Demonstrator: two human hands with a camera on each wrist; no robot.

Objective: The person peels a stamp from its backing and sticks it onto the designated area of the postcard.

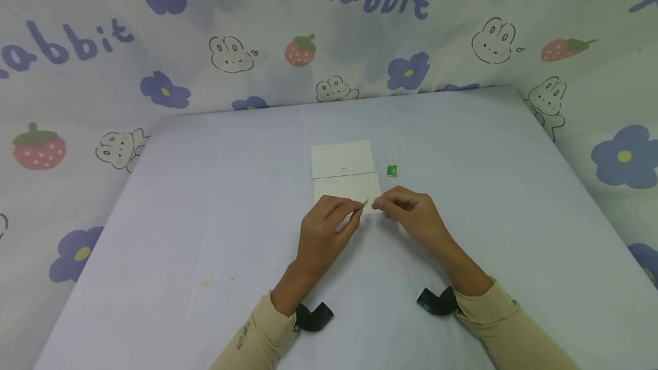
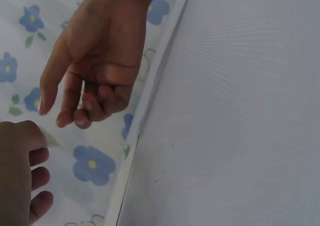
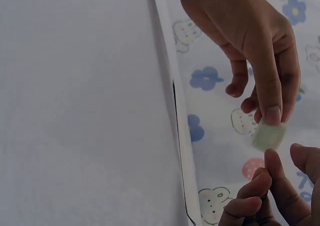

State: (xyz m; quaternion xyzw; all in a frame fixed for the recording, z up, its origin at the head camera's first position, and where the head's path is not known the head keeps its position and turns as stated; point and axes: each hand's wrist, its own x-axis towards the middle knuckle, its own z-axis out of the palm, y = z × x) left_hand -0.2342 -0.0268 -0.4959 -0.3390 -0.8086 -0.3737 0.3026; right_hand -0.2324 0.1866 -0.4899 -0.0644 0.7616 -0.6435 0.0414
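Between thumb and forefinger, my left hand (image 1: 328, 230) pinches a small, thin, pale-green square piece (image 3: 269, 136), which looks translucent in the right wrist view. Facing it from the right is my right hand (image 1: 413, 213), fingers loosely bent and holding nothing; its fingertips are close to the piece but apart from it. Both hands hover over the near edge of a white card (image 1: 341, 156), which lies flat with a crease across its middle and a small dark mark above the crease. Right of the card lies a small green square with a pale border (image 1: 392, 171).
A pale cloth covers the table (image 1: 205, 187), with small yellowish spots at the near left. Behind and beside it hangs a curtain (image 1: 257, 16) printed with rabbits, flowers and strawberries. Dark mounts (image 1: 313, 317) sit at both sleeve cuffs.
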